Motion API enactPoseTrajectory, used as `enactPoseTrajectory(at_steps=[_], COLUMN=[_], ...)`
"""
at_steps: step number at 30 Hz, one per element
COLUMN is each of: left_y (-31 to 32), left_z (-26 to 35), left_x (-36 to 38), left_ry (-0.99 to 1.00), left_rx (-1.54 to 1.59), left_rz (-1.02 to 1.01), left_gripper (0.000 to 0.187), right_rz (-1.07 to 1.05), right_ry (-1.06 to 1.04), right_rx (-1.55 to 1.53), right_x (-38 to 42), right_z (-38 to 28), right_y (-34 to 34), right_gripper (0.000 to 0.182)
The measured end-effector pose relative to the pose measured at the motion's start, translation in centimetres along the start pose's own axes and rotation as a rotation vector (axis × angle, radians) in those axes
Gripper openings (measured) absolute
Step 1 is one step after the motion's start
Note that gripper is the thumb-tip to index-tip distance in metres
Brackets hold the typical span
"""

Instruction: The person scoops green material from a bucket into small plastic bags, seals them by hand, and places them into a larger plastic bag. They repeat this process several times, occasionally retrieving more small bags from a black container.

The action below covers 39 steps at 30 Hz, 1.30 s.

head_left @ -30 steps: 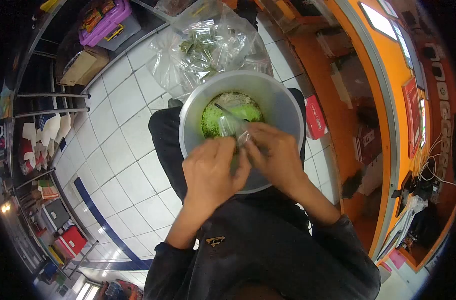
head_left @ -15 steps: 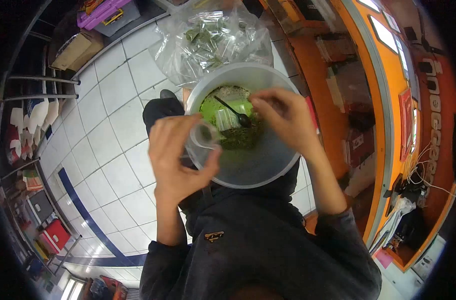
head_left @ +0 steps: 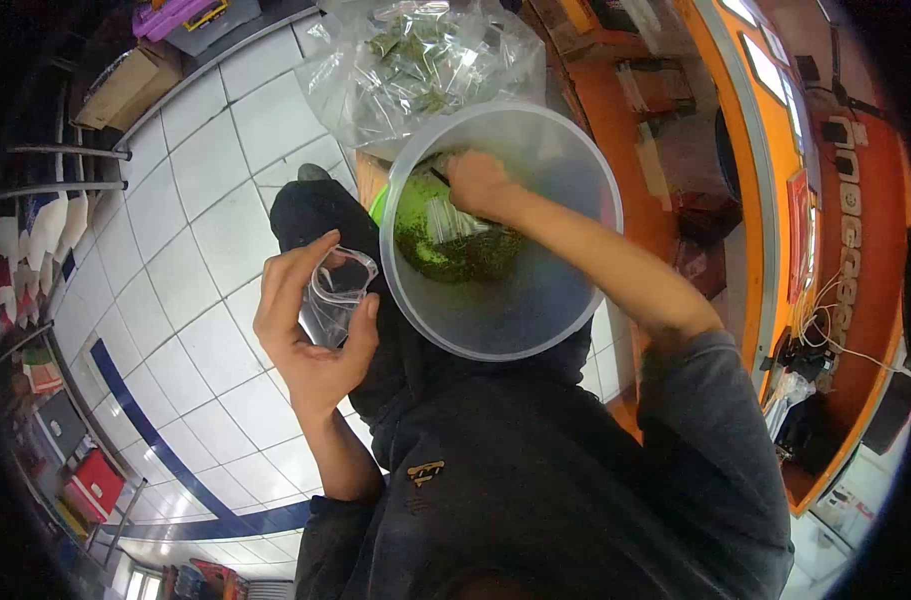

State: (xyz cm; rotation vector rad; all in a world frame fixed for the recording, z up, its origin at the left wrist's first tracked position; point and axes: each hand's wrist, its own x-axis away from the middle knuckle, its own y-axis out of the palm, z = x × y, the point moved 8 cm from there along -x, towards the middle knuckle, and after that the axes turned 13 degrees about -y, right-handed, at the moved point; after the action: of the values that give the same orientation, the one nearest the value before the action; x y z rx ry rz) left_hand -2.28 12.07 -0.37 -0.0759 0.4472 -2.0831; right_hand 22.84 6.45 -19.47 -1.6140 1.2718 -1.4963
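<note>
Working over a wide, round, translucent plastic tub (head_left: pixel 565 290), hands apart, clasped left hand (head_left: pixel 320 375) at 8 o'clock round a small, clear, open plastic pouch (head_left: pixel 325 325); reached with right hand (head_left: pixel 480 187) to a thin black handle (head_left: pixel 439 176) at 10 o'clock, grip unclear. Seemingly utensil-handling, calling for steady fingers.

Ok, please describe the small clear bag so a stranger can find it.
Find the big translucent tub. Left of it, the left hand holds the small bag, mouth open. Unlike the large bag with greenery beyond the tub, it looks empty.
</note>
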Motion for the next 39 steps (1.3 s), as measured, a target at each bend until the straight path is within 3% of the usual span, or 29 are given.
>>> enactPoseTrajectory(at_steps=[9,12,14,18,20,24,29,33,35,39], left_y=[0.0,0.3,0.3,0.2,0.3,0.6,1.0,1.2,1.2,1.5], left_z=[-1.4,-1.4,-1.4,-1.5,-1.4,-1.3,-0.8,-0.6,-0.7,0.1], left_x=[-0.5,-0.5,-0.4,-0.3,-0.3,-0.3,-0.2,0.0,0.0,0.0], left_ry=[-0.022,-0.022,0.000,-0.009,-0.015,-0.034,-0.025,-0.001,-0.023,-0.004], left_rx=[0.036,0.034,0.024,0.051,0.024,0.021,0.030,0.033,0.047,0.046], left_rz=[-0.001,-0.017,-0.027,-0.030,-0.034,-0.026,-0.063,-0.072,-0.070,-0.089], left_gripper=[0.051,0.051,0.052,0.052,0.051,0.051,0.052,0.054,0.057,0.060], right_rz=[0.055,-0.015,-0.105,-0.102,0.026,0.063,-0.166,-0.324,-0.331,-0.283], right_ry=[-0.075,-0.196,-0.191,-0.155,-0.307,-0.423,-0.369,-0.220,0.037,0.150], right_rx=[-0.284,-0.476,-0.836,-0.808,-0.593,-0.531,-0.326,-0.303,-0.707,-1.007], right_x=[4.3,4.8,5.0,4.9,4.6,3.6,2.3,2.5,3.3,4.7], right_z=[0.6,0.8,0.7,-0.2,-1.5,-2.5,-1.2,-0.3,1.3,2.2], right_y=[-4.1,-2.7,-1.4,-2.5,-4.6,-4.2,2.5,2.8,2.6,1.6], right_gripper=[0.012,0.019,0.016,0.013,0.012,0.013,0.010,0.005,0.005,0.010])
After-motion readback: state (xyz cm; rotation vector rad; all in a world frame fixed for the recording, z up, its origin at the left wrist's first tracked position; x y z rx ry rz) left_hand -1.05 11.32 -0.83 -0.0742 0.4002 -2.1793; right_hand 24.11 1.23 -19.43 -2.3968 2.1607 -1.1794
